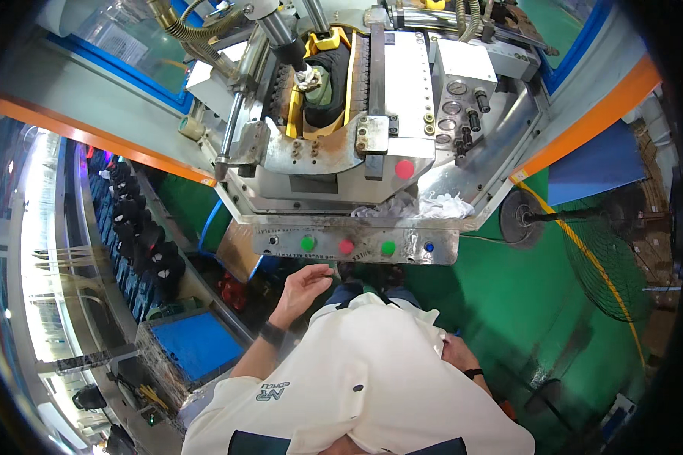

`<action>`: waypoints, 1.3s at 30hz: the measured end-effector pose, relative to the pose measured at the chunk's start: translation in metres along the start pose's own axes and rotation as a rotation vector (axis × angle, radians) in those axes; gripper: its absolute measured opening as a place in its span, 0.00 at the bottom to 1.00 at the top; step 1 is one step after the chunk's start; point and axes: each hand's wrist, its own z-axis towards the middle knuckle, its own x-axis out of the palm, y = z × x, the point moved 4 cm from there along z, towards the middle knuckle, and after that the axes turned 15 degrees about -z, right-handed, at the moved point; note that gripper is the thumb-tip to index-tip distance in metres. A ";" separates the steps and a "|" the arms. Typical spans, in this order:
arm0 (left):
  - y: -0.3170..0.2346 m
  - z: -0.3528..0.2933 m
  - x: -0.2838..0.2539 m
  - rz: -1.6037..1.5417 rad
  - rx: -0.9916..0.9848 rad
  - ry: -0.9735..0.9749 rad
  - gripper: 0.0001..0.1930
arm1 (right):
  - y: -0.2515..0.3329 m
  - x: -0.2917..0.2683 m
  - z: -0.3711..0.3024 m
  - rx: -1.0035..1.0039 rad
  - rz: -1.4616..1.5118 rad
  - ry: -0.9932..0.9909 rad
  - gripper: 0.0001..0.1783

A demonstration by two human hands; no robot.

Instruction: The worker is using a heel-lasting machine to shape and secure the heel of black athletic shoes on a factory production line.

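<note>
My left hand (303, 290) is raised just below the left part of the metal control panel (326, 255), apart from its buttons. The fingers are loosely stretched out, with nothing seen in them. Low at my right side, my right hand (460, 353) rests against the edge of my white shirt. Its fingers are mostly hidden. Ahead of me stands a machine, where what looks like a dark shoe upper (332, 62) around a green form (320, 87) sits between yellow side pieces (294, 110). A metal press rod (282, 42) reaches down onto the form.
Crumpled white cloth (444, 205) lies behind the panel. Pressure gauges (456, 88) and knobs sit on the machine's right. At left, dark shoes (133, 212) line a rack beside a blue-topped box (195, 345). A wire-guarded fan (603, 250) stands right on the green floor.
</note>
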 end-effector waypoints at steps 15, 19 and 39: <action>-0.006 0.029 0.075 0.135 0.009 -0.029 0.19 | 0.026 -0.083 0.157 -0.404 -1.708 -0.195 0.04; -0.003 0.058 0.091 0.108 -0.016 0.016 0.19 | -0.008 -0.159 0.172 -0.132 -2.075 -0.047 0.09; -0.128 0.279 0.330 0.054 0.542 0.223 0.17 | 0.250 0.015 0.020 -0.765 -0.834 -0.479 0.14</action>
